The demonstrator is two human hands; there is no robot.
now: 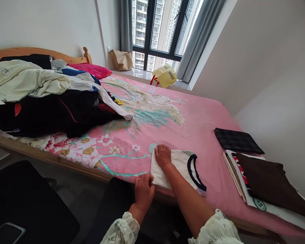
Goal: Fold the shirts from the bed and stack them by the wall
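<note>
A white shirt (179, 173) with a black neckband lies folded on the pink bedsheet (200, 118), close to the bed's front edge, its collar toward the right. My left hand (144, 188) is at the shirt's near left corner, fingers closed on the fabric. Farther back, my right hand (163, 156) rests on the shirt's far left corner with its fingers bent and pressed together; what is under the fingertips is hidden.
A heap of clothes (51, 101) covers the bed's left side by a red pillow (91, 70). Folded clothes (266, 179) and a dark checked cloth (237, 140) lie at right. Behind are a yellow bag (165, 76) and brown bag (123, 60). A black chair (27, 203) stands front left.
</note>
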